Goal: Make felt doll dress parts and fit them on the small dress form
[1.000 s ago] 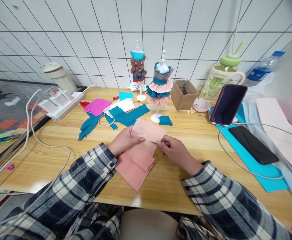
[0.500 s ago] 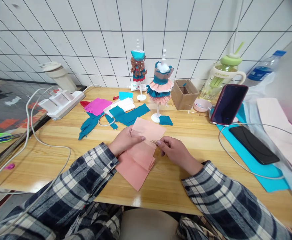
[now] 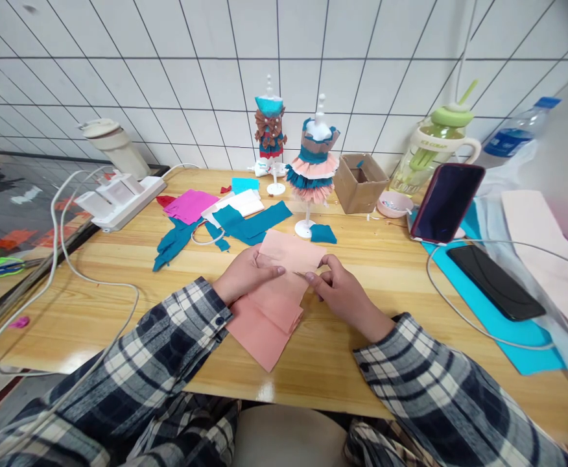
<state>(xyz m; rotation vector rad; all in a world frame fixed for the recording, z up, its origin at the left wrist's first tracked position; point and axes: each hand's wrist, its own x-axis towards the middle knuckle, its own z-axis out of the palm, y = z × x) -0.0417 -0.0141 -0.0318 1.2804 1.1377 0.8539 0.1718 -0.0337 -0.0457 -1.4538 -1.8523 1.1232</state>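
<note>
My left hand (image 3: 242,275) is closed on a pink crepe paper sheet (image 3: 288,250), thumb on top, fingers hidden behind it. My right hand (image 3: 337,288) is closed in a pinch at the sheet's right edge, its index finger touching the paper. A thin pointed tool (image 3: 300,274) sticks out from that pinch across the sheet; its kind is too small to tell. Below the hands, more folded pink crepe paper (image 3: 264,334) lies on the wooden table. Beyond them stands a small dress form (image 3: 319,133) in a ruffled teal and pink paper dress.
A second dress form (image 3: 269,130) stands behind, near a cardboard box (image 3: 360,194). Teal paper strips (image 3: 259,224) and a magenta sheet (image 3: 191,206) lie left of centre. To the right are a propped phone (image 3: 444,201), a flat black phone (image 3: 493,282) and a cable.
My right index finger has lifted and spread onto the sheet's upper right edge. The thin tool has shifted slightly. My left hand has hardly moved.
</note>
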